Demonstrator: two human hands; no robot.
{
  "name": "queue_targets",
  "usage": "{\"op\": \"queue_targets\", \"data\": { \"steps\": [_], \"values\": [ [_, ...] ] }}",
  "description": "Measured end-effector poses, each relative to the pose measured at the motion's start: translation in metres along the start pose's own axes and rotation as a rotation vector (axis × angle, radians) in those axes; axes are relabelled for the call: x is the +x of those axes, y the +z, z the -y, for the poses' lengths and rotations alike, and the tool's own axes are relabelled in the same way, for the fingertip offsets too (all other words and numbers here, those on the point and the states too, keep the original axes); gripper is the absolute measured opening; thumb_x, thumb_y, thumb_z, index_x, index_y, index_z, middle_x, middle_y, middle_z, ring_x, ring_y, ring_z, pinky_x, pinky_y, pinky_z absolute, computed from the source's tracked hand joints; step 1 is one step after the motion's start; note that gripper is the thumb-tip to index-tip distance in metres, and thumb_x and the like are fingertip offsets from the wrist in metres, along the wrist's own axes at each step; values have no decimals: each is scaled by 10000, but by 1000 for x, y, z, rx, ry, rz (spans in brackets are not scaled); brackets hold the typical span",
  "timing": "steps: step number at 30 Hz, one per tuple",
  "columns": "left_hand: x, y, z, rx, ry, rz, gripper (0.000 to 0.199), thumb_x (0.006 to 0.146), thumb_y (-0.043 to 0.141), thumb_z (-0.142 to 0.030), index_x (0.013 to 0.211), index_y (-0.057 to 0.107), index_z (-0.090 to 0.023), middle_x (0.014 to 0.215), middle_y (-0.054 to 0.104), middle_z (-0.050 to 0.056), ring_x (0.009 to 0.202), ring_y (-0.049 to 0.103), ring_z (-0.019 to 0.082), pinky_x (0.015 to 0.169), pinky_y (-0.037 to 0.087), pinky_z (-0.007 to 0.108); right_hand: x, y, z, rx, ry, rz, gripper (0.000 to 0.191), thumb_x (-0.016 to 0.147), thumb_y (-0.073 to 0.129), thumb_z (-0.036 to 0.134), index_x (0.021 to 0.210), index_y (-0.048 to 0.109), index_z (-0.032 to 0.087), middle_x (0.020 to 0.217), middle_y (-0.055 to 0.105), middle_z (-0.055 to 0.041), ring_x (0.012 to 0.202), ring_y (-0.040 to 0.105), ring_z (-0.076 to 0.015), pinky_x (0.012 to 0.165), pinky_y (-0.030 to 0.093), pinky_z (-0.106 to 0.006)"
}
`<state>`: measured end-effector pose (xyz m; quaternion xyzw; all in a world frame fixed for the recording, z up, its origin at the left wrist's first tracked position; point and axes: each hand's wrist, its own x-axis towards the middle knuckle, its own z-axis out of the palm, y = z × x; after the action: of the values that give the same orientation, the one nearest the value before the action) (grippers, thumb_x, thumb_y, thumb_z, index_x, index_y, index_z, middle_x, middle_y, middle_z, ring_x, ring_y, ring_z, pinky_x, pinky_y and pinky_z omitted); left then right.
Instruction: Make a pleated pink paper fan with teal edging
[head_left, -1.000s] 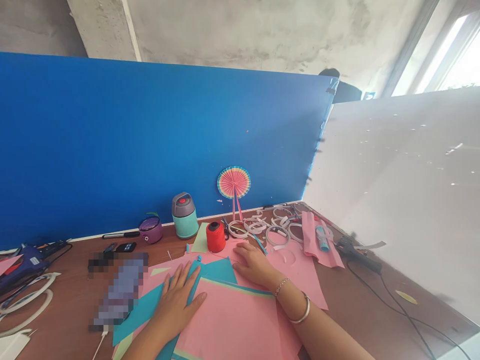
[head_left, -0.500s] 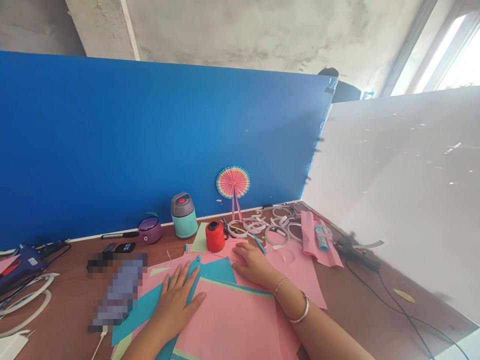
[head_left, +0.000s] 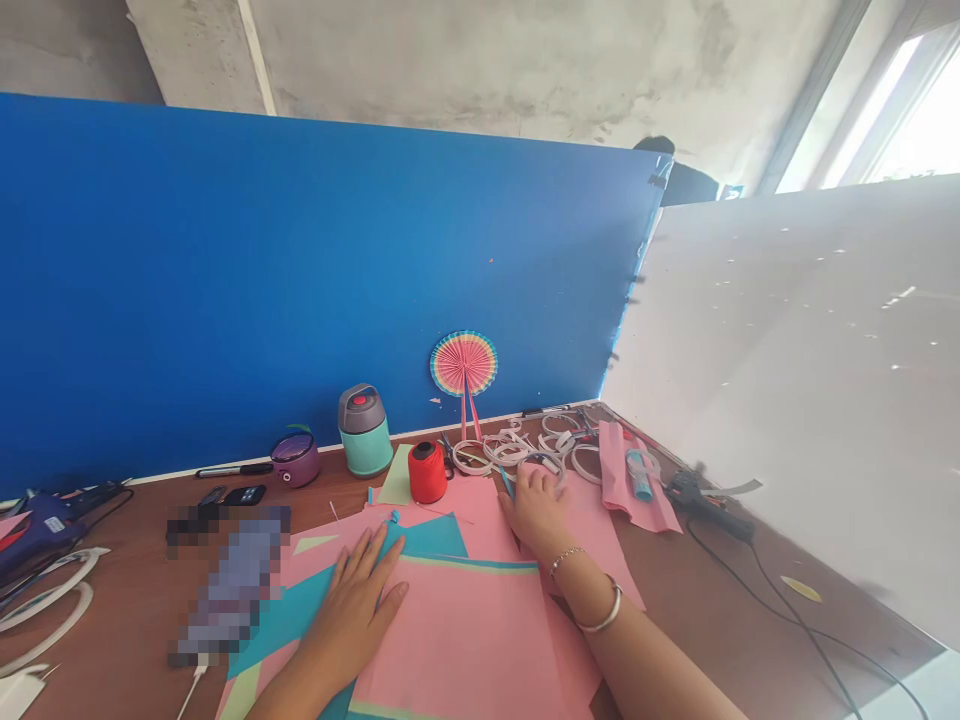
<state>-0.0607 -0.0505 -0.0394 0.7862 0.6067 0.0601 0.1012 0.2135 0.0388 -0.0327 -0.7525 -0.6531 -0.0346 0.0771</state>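
Observation:
My left hand lies flat with fingers spread on teal paper and the left edge of a layered pink sheet. Green and teal edges show from under that sheet. Farther right, my right hand rests palm down on more pink paper, its fingers loosely stretched toward white tape rings. A narrow blue strip is beside its fingers. Behind the sheets stands a red thread spool. A round pleated paper fan on two pink sticks leans against the blue partition.
A teal flask and a purple cup stand at the back left. At left lie a blurred-out phone and a blue glue gun. A dark corded tool lies right, near the white partition.
My right hand has moved right, from beside the teal paper to near the tape rings. My left hand stays on the paper. The view has shifted slightly.

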Motion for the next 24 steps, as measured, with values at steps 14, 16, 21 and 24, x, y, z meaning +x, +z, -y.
{"op": "queue_targets", "data": {
  "steps": [14, 16, 21, 24],
  "values": [
    [0, 1, -3, -46, 126, -72, 443, 960, 295, -444, 1376, 400, -333, 1510, 255, -1, 1405, 143, 263, 1115, 197, 557, -2, -7, 6, 27, -65, 5, 395, 901, 419, 328, 1226, 503, 119, 1187, 563, -209, 1160, 459, -352, 1011, 160, -594],
    [-1, 0, -4, -81, 118, -36, 464, 952, 306, -473, 1386, 383, -328, 1517, 235, 13, 1403, 147, 264, 1116, 210, 543, -3, -9, 7, 29, -64, 11, 390, 895, 436, 323, 1214, 512, 111, 1170, 571, -209, 1156, 463, -355, 1006, 164, -596],
    [-2, -6, -8, -100, 135, -15, 483, 946, 313, -501, 1393, 367, -327, 1519, 232, 35, 1402, 154, 267, 1114, 199, 552, -5, -15, 8, 26, -57, -30, 366, 898, 433, 336, 1170, 552, 122, 1174, 559, -207, 1153, 461, -357, 985, 203, -586],
    [-3, -8, -10, -90, 143, -28, 480, 943, 315, -511, 1385, 378, -337, 1515, 252, 26, 1399, 172, 263, 1113, 222, 534, -7, -14, 10, 19, -69, -97, 348, 910, 396, 293, 1162, 555, 114, 1189, 549, -209, 1147, 463, -345, 991, 203, -574]
  ]
}}
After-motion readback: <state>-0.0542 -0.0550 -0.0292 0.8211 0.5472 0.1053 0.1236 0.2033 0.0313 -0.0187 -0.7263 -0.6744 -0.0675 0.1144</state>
